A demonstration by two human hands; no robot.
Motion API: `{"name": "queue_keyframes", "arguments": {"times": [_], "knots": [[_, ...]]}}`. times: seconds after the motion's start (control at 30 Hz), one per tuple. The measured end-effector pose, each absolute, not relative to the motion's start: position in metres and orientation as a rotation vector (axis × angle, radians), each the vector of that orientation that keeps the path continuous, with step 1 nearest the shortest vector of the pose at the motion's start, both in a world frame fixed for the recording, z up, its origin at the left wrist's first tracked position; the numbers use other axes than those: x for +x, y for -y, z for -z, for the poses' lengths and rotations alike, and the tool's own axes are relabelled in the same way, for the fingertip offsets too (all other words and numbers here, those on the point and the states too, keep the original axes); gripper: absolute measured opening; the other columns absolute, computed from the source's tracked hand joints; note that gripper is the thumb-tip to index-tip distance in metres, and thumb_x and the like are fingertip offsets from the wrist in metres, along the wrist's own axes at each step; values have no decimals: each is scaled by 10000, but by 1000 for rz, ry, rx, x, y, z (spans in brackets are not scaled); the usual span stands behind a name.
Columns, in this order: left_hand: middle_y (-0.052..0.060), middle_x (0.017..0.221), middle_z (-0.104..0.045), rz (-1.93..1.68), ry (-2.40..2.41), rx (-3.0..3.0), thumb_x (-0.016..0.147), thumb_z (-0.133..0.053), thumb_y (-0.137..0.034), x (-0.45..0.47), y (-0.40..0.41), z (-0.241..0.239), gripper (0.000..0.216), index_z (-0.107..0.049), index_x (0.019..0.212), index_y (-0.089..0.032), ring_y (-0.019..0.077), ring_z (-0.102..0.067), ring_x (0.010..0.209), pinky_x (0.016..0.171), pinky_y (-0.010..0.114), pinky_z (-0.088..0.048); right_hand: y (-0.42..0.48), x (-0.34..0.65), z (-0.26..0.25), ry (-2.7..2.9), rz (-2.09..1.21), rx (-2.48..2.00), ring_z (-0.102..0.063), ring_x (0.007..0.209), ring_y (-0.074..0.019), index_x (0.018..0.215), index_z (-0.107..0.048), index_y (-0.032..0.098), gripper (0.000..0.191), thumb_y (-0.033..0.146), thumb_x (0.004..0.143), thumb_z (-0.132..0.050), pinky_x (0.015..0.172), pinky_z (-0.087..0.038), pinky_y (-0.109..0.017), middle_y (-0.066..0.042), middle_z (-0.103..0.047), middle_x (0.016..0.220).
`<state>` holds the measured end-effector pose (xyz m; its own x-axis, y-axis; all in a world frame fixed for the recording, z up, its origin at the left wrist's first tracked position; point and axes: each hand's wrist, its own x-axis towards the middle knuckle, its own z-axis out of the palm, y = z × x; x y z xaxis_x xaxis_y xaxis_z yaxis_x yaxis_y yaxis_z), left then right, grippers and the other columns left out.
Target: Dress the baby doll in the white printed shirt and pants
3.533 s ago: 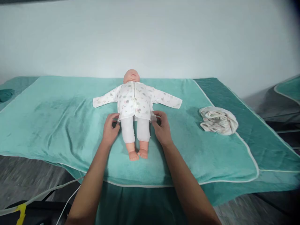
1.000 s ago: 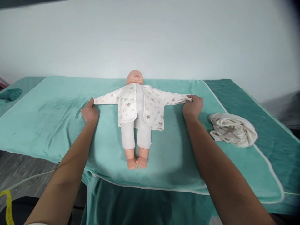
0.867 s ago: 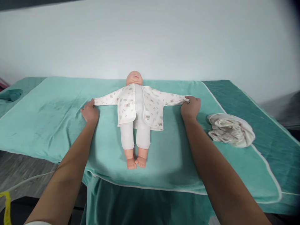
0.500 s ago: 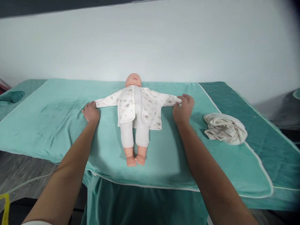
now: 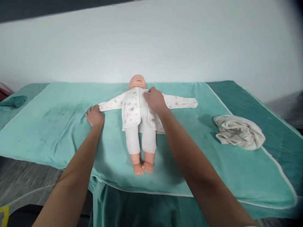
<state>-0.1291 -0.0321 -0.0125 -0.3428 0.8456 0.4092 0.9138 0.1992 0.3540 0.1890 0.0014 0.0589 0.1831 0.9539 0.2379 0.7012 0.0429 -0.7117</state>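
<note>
A baby doll [image 5: 137,82] lies on its back, feet toward me, in a white undersuit and an unfastened white printed jacket [image 5: 130,108] with its arms stretched sideways. My left hand [image 5: 95,116] rests on the mat at the cuff of the sleeve on the left, fingers fanned out and touching the cuff. Over the doll's chest, my right hand [image 5: 155,99] pinches the jacket's right-side front edge near the neck, covering part of that panel. The right-side sleeve [image 5: 181,102] lies flat, its cuff free of any hand.
A crumpled pale printed cloth [image 5: 240,131] lies to the right. Under everything spreads a green mat [image 5: 189,170] with white piping, over a darker green cover [image 5: 255,107]. A white wall [image 5: 151,41] stands behind. A yellow object [image 5: 4,214] shows at lower left.
My right hand has left the right-side cuff and moved left to the jacket front at the chest. My left hand stays at its cuff. The view has shifted slightly.
</note>
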Motion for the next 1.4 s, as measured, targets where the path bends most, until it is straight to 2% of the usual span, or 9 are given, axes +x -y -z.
{"name": "queue_keyframes", "arguments": {"times": [0.23,0.4,0.53,0.67,0.83,0.93,1.07,1.17,1.4], "knots": [[134,1357,-695,870,2322,-1715,920,-398,-103,-128,33,15,492,-671,1316,-209,379,-532,1294,1020,543,-350,-20,174,-76,1682,-394,-1591,-644,995,-304,956,-666,175,221,127,881,-464,945,-495,-465,-145,-712,1026],[138,1334,-701,890,2347,-1695,931,-398,-115,-128,31,15,470,-683,1289,-221,371,-538,1291,1044,537,-342,-1,178,-64,1828,-405,-1300,-608,1145,-296,1207,-654,188,321,246,910,-546,1073,-471,-503,-136,-678,1207],[155,1333,-691,885,2351,-1689,928,-412,-135,-128,29,14,467,-678,1301,-222,382,-538,1290,1044,546,-353,66,186,-34,1844,-438,-1133,-401,1499,-305,1516,-452,255,563,414,981,-528,1254,-315,-564,-121,-482,1586],[162,1339,-689,848,2354,-1683,902,-420,-123,-127,30,11,502,-661,1336,-197,384,-544,1294,1049,542,-370,132,211,-10,1903,-471,-1056,-324,1574,-259,1600,-350,312,609,460,1026,-488,1283,-309,-526,-61,-395,1673],[161,1435,-629,956,2311,-1730,852,-427,-79,-130,37,10,597,-591,1420,-163,363,-523,1356,1113,523,-380,161,316,-18,1835,-48,-1526,-492,1442,-351,1452,-535,174,533,351,951,-577,1189,-399,-574,-193,-559,1517],[150,1505,-575,1074,2231,-1797,824,-417,-37,-132,46,10,633,-568,1433,-117,293,-474,1426,1201,435,-355,175,386,-27,1791,177,-2156,-601,1252,-443,1177,-670,115,359,324,885,-656,1022,-471,-624,-279,-660,1287],[130,1507,-572,1155,2131,-1875,798,-417,-15,-128,67,8,611,-617,1369,-98,235,-460,1438,1248,348,-321,198,429,-24,1818,241,-2505,-605,1183,-471,1011,-659,130,324,356,809,-773,947,-459,-583,-315,-664,1197],[108,1491,-588,1219,2022,-2011,803,-421,-24,-118,87,4,582,-639,1331,-138,227,-473,1431,1246,366,-341,201,427,-25,1879,106,-2419,-642,1069,-399,860,-609,180,48,193,853,-655,873,-449,-506,-271,-689,1087],[133,1440,-631,1534,1696,-2568,982,-434,-273,-50,137,-11,399,-636,1315,-185,255,-559,1367,1196,478,-428,178,356,-94,1637,-550,-1969,-567,645,-182,782,-547,236,197,355,921,-621,632,-430,-325,-22,-616,687]]}}
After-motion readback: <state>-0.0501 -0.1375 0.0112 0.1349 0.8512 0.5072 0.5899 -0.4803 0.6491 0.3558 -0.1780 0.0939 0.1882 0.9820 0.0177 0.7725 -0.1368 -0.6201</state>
